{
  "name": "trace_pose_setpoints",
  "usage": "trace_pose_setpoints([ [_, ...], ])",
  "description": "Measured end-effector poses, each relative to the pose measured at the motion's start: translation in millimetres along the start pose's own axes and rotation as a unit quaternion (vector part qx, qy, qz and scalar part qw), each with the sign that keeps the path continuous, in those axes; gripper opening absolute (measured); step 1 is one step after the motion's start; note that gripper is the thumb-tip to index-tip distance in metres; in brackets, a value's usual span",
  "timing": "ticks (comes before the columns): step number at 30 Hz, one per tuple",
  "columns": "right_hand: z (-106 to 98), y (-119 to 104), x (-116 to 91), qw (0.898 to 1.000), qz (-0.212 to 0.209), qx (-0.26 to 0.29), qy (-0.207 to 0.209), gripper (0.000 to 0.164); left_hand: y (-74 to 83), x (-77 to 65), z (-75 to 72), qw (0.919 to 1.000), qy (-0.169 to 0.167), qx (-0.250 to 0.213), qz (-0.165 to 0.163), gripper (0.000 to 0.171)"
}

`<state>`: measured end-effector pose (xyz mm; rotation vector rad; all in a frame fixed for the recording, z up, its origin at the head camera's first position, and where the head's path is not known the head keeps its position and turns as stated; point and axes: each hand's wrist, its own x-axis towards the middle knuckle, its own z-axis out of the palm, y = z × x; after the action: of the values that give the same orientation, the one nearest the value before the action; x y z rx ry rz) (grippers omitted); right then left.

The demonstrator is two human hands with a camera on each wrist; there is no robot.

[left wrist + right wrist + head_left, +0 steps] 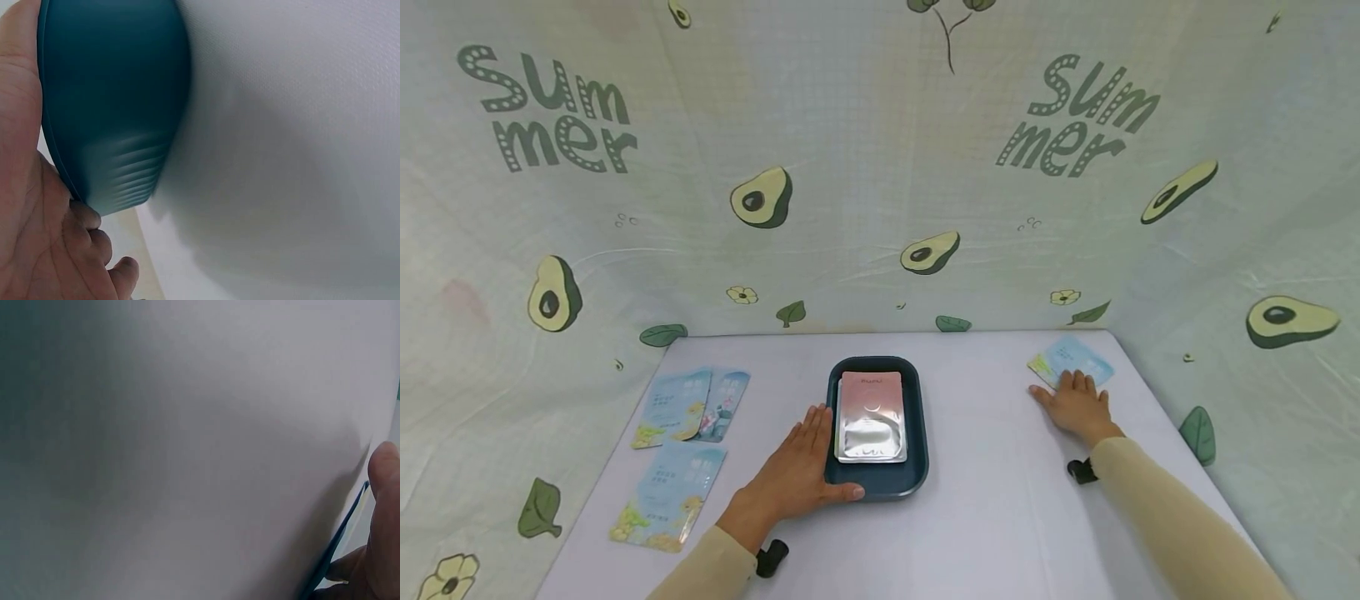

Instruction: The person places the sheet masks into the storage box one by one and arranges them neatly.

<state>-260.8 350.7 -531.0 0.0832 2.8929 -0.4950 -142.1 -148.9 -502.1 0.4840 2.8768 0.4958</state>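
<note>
My left hand (797, 468) lies along the left side of a dark blue tray (880, 485), fingers straight and touching the rim, thumb at its near edge. The left wrist view shows the tray's ribbed outer wall (134, 165) beside the palm. In the tray lies a pink-and-silver sachet (872, 417), with the edge of another showing beneath. At the far right, my right hand (1081, 408) rests its fingers on a light blue sachet (1070, 357), thumb spread to the left. Only that sachet's thin edge (334, 547) shows in the right wrist view, next to the fingers.
On the table's left side, two blue sachets overlap, one (673, 404) over another (724, 404). A further blue sachet (672, 493) lies nearer. A cloth printed with avocados (762, 198) hangs behind the white table (985, 467) and along both sides.
</note>
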Motion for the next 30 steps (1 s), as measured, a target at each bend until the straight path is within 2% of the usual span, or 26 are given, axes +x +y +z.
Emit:
trace_pose_setpoints([
  [5,13.4,-14.9,-1.0,0.999,-0.036,-0.02,0.0,0.107,-0.3,-0.4,2.5,1.0,-0.003,-0.008,-0.002,0.134],
  [10,28.1,-45.5,-16.1,0.993,-0.109,-0.052,0.008,0.099,-1.5,0.8,1.0,1.0,-0.009,-0.004,-0.001,0.133],
  [16,43.2,-76.9,-51.2,0.971,-0.226,-0.074,0.02,0.084,-1.8,2.5,-4.1,0.9999,-0.015,0.0,0.003,0.134],
  [19,50.2,-85.8,-65.9,0.961,-0.262,-0.083,0.022,0.08,-2.2,2.1,-4.8,0.9999,-0.016,-0.002,0.003,0.135],
  [25,50.7,-94.0,-74.4,0.952,-0.286,-0.108,0.028,0.078,-2.3,3.0,-6.2,0.9997,-0.019,-0.012,0.006,0.135],
  [27,46.8,-95.8,-69.7,0.95,-0.288,-0.113,0.042,0.076,-2.6,3.7,-6.7,0.9997,-0.019,-0.013,0.009,0.135],
  [30,39.2,-98.7,-52.5,0.949,-0.282,-0.116,0.085,0.077,-3.9,5.1,-7.8,0.9998,-0.018,-0.008,0.01,0.135],
])
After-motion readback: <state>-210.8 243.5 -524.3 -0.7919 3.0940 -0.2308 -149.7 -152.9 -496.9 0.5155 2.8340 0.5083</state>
